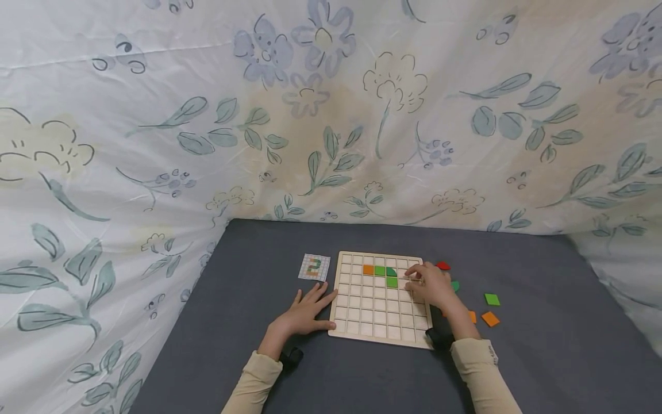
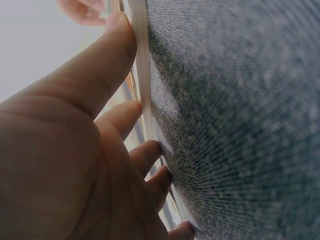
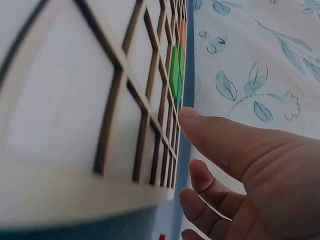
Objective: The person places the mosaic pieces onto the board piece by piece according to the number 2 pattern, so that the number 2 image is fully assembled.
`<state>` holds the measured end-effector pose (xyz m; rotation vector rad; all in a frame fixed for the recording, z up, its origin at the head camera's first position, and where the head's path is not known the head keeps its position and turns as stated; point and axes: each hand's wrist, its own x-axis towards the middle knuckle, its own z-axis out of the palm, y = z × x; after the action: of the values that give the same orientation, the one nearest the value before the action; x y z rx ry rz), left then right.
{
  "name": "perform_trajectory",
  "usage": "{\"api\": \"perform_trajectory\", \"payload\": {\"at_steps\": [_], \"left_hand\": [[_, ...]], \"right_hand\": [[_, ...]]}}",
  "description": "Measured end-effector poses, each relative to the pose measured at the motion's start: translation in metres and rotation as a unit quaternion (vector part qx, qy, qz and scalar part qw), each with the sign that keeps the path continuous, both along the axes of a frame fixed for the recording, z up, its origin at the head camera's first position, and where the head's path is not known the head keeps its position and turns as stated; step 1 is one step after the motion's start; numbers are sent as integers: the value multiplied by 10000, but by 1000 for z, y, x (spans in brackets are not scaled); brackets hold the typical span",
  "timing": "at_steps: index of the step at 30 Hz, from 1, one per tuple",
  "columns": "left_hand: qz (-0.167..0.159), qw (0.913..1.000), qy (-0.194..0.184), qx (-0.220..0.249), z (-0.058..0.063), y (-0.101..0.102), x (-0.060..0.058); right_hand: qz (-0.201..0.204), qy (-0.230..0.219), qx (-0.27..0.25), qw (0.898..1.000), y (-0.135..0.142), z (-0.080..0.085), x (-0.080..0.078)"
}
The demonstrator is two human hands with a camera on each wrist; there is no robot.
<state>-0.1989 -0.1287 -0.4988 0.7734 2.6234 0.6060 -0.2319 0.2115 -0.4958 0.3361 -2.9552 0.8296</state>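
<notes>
From my end I have the board (image 1: 366,313) flat on the dark cloth (image 1: 201,368), its grid mostly bare wood; four tiles sit in its upper part: an orange tile (image 1: 368,269), a green tile (image 1: 380,271) and a dark green tile (image 1: 391,272) with one rounded corner run left to right in one row, and a lower green tile (image 1: 392,282) fills the cell just under the dark one; left hand (image 1: 306,313) lies spread along the board's left edge, thumb by the near corner, fingertips against the rim in its wrist view; right hand (image 1: 434,284) is over the board's right side, thumb and fingers parted, a moderately wide gap, and its wrist view shows bare space between them; whether its tips touch the wood I cannot tell; what stands in the way: that hand masks cells at the right edge, and the black strap (image 1: 438,338) below its wrist covers the near right corner; loose pieces lie right of the board: a red piece (image 1: 442,265) just beyond the hand, a rounded green piece (image 1: 455,286) partly behind it, an orange piece (image 1: 472,317) partly hidden by the forearm, then a light green square (image 1: 492,299) and an orange square (image 1: 490,319) out in plain sight; left of the board, near its far corner, a gridded card (image 1: 314,267) carries a small coloured pattern; flowered curtain (image 1: 331,167) behind.
</notes>
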Motion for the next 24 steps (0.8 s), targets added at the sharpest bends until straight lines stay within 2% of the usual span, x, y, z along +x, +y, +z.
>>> {"api": "perform_trajectory", "payload": {"at_steps": [11,24], "left_hand": [[-19,10000,-10,52,1,0,1],[0,10000,-7,7,2,1,0]], "right_hand": [[-132,48,129,9998,20,5,2],[-351,-22,313,9989,43,1,6]]}}
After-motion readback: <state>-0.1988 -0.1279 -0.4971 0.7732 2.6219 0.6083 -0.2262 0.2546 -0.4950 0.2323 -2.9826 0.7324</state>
